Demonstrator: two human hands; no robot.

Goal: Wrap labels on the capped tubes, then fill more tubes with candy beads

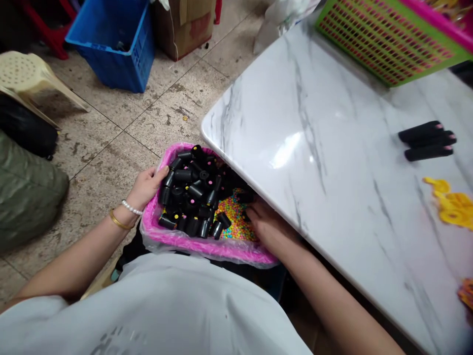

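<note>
A pink basket [210, 250] lined with clear plastic sits at my lap, its far right part under the table edge. My left hand [146, 186] is closed on its left rim, thumb over the top. Inside lie many small black cylindrical bottles [199, 190], some with yellow or pink dots on their ends. Tiny multicoloured beads [236, 217] fill the right part. Among the beads is my right hand [266, 224], its fingers curled downward beside black pieces. What those fingers hold is partly hidden by the hand and the table edge.
On the white marbled table [266, 113] lie several black tubes [428, 140], yellow plastic pieces [453, 202] and a green basket with a pink rim [384, 44]. A blue crate [121, 54], a cardboard box [185, 24], a cream stool [25, 71] and a green sack [29, 197] stand on the floor.
</note>
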